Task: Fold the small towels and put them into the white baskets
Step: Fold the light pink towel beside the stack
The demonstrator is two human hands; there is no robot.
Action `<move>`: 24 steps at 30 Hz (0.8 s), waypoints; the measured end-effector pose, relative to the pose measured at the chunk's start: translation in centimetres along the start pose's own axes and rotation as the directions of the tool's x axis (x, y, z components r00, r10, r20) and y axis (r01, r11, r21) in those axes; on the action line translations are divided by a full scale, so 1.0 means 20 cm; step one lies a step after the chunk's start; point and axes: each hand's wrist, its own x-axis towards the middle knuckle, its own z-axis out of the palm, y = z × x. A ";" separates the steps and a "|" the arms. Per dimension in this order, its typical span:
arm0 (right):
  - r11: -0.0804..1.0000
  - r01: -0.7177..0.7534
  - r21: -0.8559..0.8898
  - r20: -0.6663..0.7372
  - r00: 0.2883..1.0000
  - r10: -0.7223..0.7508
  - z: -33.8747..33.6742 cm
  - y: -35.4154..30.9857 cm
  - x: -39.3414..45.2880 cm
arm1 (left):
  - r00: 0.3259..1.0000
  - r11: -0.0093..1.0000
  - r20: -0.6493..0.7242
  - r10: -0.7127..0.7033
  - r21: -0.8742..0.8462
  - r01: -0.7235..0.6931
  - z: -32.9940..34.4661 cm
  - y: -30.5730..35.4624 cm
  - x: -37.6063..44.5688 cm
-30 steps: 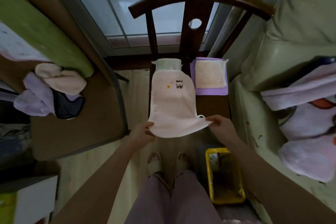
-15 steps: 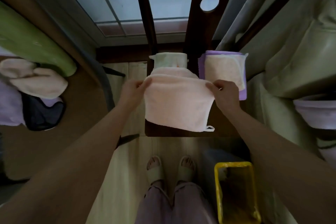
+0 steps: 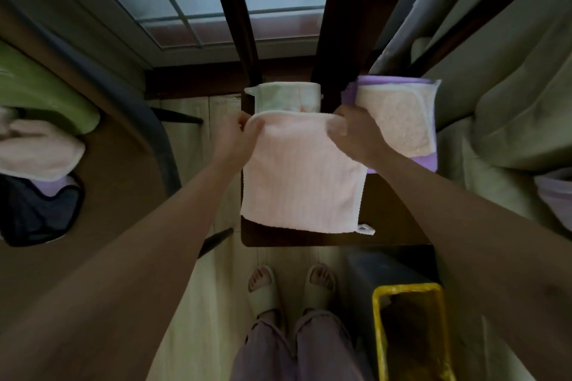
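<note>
A pale pink towel lies folded in half on the dark chair seat, fold edge farthest away.

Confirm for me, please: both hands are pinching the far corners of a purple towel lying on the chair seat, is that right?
Not quite: the head view shows the towel is pale pink, not purple. The left hand and right hand do pinch its far corners on the chair seat.

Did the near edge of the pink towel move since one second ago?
Yes. The hands carried it from the front of the chair seat toward the backrest, folding the pink towel in half.
</note>
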 end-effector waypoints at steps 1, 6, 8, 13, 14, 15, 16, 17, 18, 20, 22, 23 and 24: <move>0.999 -0.010 0.038 0.046 0.999 0.009 0.00 -0.02 0.02 | 1.000 1.000 0.008 0.017 -0.017 -0.017 0.00 0.01 0.01; 0.980 -0.093 0.175 0.268 0.962 0.043 -0.03 -0.05 0.07 | 0.994 0.995 0.057 0.095 -0.037 -0.093 -0.01 0.04 0.03; 0.976 -0.097 0.195 0.297 0.954 0.035 -0.06 -0.04 0.06 | 0.988 0.992 0.093 0.127 -0.003 -0.127 -0.02 0.04 0.03; 0.991 -0.019 0.133 0.239 0.971 -0.013 -0.12 -0.04 -0.02 | 0.944 0.955 0.200 0.262 0.089 -0.284 -0.08 0.01 -0.04; 0.992 -0.008 0.129 0.215 0.976 -0.020 -0.14 -0.05 -0.03 | 0.935 0.943 0.233 0.269 0.135 -0.305 -0.10 0.02 -0.05; 0.991 -0.004 0.136 0.183 0.983 -0.021 -0.16 -0.06 -0.06 | 0.926 0.927 0.260 0.274 0.186 -0.326 -0.11 0.04 -0.06; 0.987 -0.006 0.162 0.144 0.989 -0.018 -0.19 -0.08 -0.09 | 0.917 0.906 0.274 0.288 0.233 -0.354 -0.13 0.05 -0.08; 0.982 -0.006 0.191 0.108 0.994 -0.015 -0.21 -0.09 -0.13 | 0.910 0.884 0.279 0.307 0.271 -0.381 -0.14 0.07 -0.09; 0.978 0.009 0.211 0.093 0.995 -0.029 -0.23 -0.10 -0.18 | 0.905 0.866 0.282 0.320 0.301 -0.400 -0.16 0.08 -0.13; 0.984 0.074 0.163 0.145 0.985 -0.098 -0.29 -0.12 -0.29 | 0.894 0.841 0.337 0.295 0.353 -0.410 -0.22 0.12 -0.21; 0.987 0.153 0.054 0.244 0.956 -0.161 -0.35 -0.15 -0.42 | 0.865 0.816 0.461 0.199 0.412 -0.407 -0.29 0.17 -0.32; 0.984 0.178 0.025 0.240 0.954 -0.178 -0.39 -0.18 -0.50 | 0.845 0.799 0.512 0.156 0.437 -0.413 -0.33 0.21 -0.40; 0.981 0.192 0.017 0.175 0.966 -0.192 -0.40 -0.20 -0.56 | 0.845 0.796 0.511 0.158 0.440 -0.416 -0.35 0.24 -0.44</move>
